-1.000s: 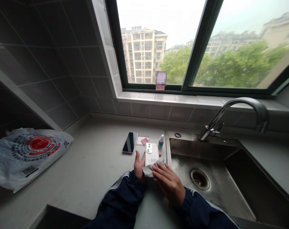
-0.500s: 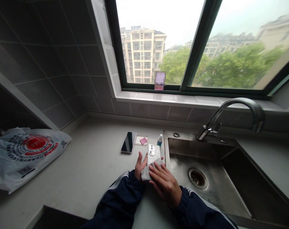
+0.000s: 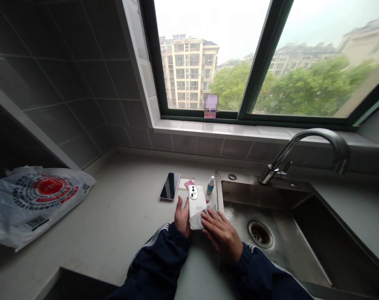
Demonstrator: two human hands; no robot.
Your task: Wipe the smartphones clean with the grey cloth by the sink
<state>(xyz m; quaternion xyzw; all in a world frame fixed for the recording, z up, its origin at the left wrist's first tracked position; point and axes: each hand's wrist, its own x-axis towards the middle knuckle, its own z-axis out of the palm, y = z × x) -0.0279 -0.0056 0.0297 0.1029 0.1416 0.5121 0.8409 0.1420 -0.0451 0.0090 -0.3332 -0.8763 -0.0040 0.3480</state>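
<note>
My left hand (image 3: 182, 216) grips a white phone (image 3: 196, 203) from beneath, its thumb along the near left edge. The phone's back faces up, with an oval camera block at its upper end. My right hand (image 3: 222, 233) presses a thin pale wiping cloth (image 3: 198, 221) against the lower right of that back, fingers laid over the cloth. Part of the cloth is hidden under the fingers. Just beyond the phone stands a small spray bottle (image 3: 210, 185) with a white cap.
A second phone (image 3: 170, 186) lies screen up on the counter (image 3: 136, 208), beside a clear case (image 3: 183, 187) and a pink piece (image 3: 189, 183). To the right is a steel sink (image 3: 239, 216) with a curved faucet (image 3: 302, 137). A white plastic bag (image 3: 48, 200) sits left.
My right hand and the cloth have slid to the right across the phone's back, uncovering more of it. The phone has shifted slightly left and tilts differently.
</note>
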